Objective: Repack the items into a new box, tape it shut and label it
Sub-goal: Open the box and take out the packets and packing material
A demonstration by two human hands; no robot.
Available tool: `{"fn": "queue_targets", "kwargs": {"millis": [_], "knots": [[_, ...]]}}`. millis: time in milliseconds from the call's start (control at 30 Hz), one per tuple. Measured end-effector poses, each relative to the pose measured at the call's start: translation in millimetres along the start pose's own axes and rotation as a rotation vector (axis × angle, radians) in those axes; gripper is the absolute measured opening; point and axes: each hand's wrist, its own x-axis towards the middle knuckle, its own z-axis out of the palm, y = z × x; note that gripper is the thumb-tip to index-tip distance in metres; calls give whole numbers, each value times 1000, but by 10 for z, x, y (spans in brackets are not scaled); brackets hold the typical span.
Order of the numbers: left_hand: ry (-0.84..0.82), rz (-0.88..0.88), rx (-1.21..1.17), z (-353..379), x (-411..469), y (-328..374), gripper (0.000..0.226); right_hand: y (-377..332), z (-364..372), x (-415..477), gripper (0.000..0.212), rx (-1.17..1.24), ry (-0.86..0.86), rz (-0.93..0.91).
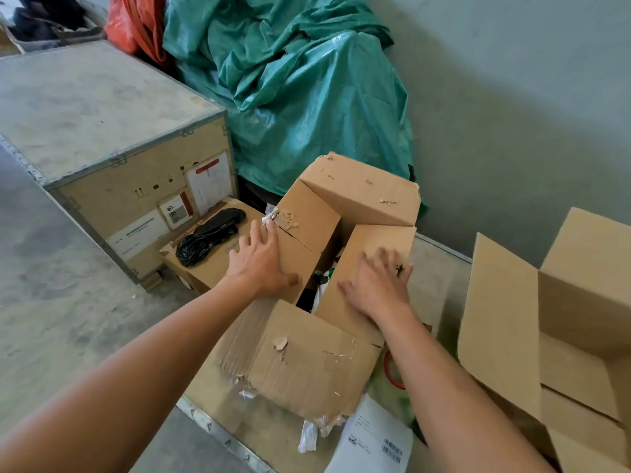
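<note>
Worn cardboard box [300, 363] at frame centre, standing on a bench top [205, 394] with a metal edge. Brown corrugated board, creased along the near flap, surface paper torn away in patches, shreds of clear tape hanging at the corners. 4 flaps, all up or folded outward: far flap at 12 o'clock, near flap at 6 o'clock, 2 side flaps at 9 and 3 o'clock. Dark and white contents show in the gap between the side flaps; cannot tell what they are. Left hand [261, 264] lies flat on the 9 o'clock flap, fingers straight and a little spread, thumb out toward the gap. Right hand [379, 285] lies flat on the 3 o'clock flap, fingers splayed, tips slightly blurred. Neither hand curls round anything. New box [502, 319] at 3 to 4 o'clock, just beside the worn one: clean board, flaps standing open, inside bare as far as visible. 1 white printed sheet [375, 438] with barcodes at 5 o'clock, near the worn box's near corner. 1 red ring [389, 368] partly hidden under the right forearm. Off the bench at 9 o'clock, 1 smaller carton [211, 264] with 1 black plastic bag [208, 237] on top. 1 wooden crate [102, 107] at 10 o'clock, 1 green tarp [307, 97] at 12 o'clock.
</note>
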Motion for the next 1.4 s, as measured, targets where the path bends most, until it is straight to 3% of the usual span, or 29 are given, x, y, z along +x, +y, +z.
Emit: {"fn": "queue_targets", "kwargs": {"millis": [167,333,433,500,767,1000,1100,1200,1400], "knots": [[12,-22,10,38,-11,-49,151,-109,60,-141,110,37,7,78],[11,15,-106,-63,19,-143,130,-151,95,-229,119,-26,20,86],[11,37,-237,-124,36,-244,101,-270,102,-204,113,-40,7,73],[-2,46,-287,-123,18,-320,93,-333,105,-186,108,-83,-40,53],[20,77,-303,-83,-16,-359,85,-304,59,-114,62,-189,-246,-97],[5,84,-271,-87,-16,-353,84,-351,-338,-300,45,93,-115,-173],[50,52,-102,-99,-34,-283,94,-356,-688,-490,42,281,4,-140],[135,17,11,-86,-111,-74,118,-221,-1001,-680,36,494,79,-75],[20,-84,89,-1,-180,179,155,55,-1253,-1017,51,390,272,106]]}}
